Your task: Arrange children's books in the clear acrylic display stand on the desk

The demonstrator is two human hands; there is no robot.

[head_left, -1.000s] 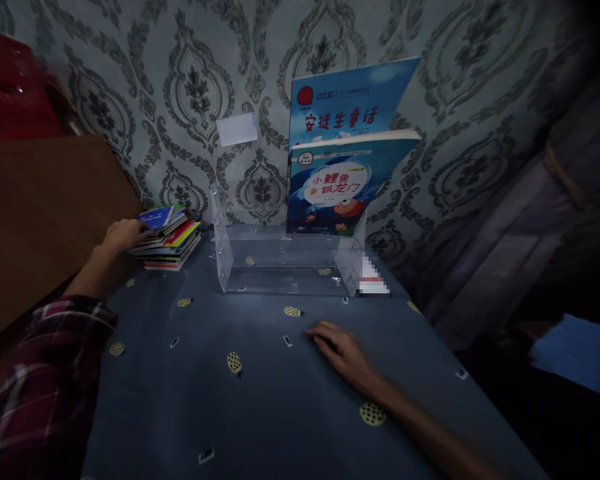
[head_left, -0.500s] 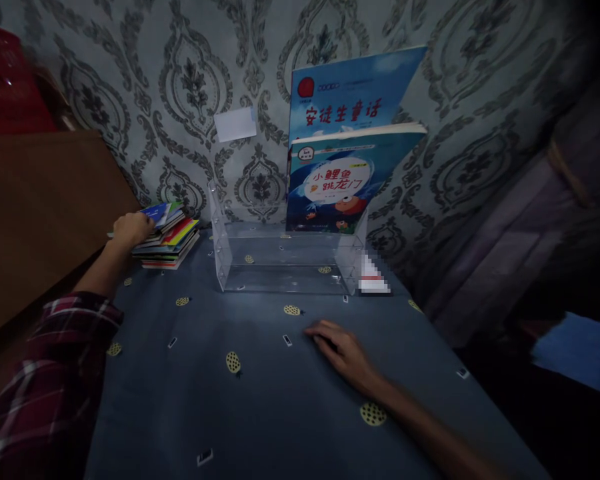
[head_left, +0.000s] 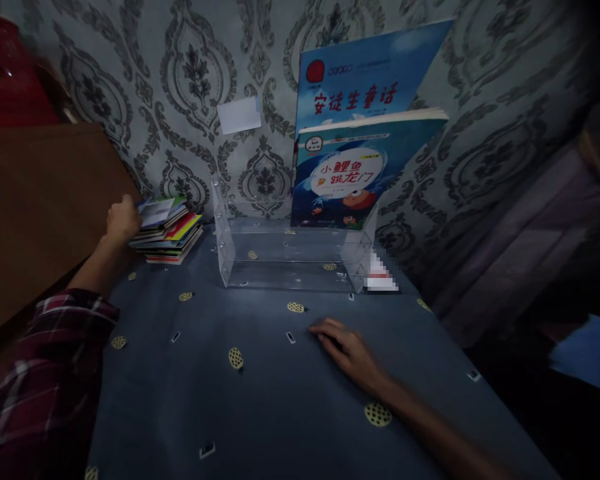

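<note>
At the left, my left hand (head_left: pixel 123 219) is closed with curled fingers beside the top of a stack of thin books (head_left: pixel 166 230). What its fingers hold, if anything, is hidden. My right hand (head_left: pixel 347 350) rests on the tablecloth, fingers loosely bent and thumb apart, holding nothing. Beyond it stands a clear acrylic book rack (head_left: pixel 287 275) with stepped tiers. Two picture books lean upright on the rack's right side: a teal-blue book (head_left: pixel 343 177) in front and a taller light-blue book (head_left: pixel 365 73) behind it.
A dark blue tablecloth (head_left: pixel 270 413) with pineapple prints covers the table. A brown wooden panel (head_left: pixel 45 207) borders the left, with a red bag (head_left: pixel 10 80) above it. Patterned wallpaper rises behind, bearing a white label (head_left: pixel 240 115). A blurred white item (head_left: pixel 380 275) lies right of the rack.
My left hand has shifted off the stack's top toward its left side, and a pale cover now shows there. My right hand stays put. The view has shifted slightly.
</note>
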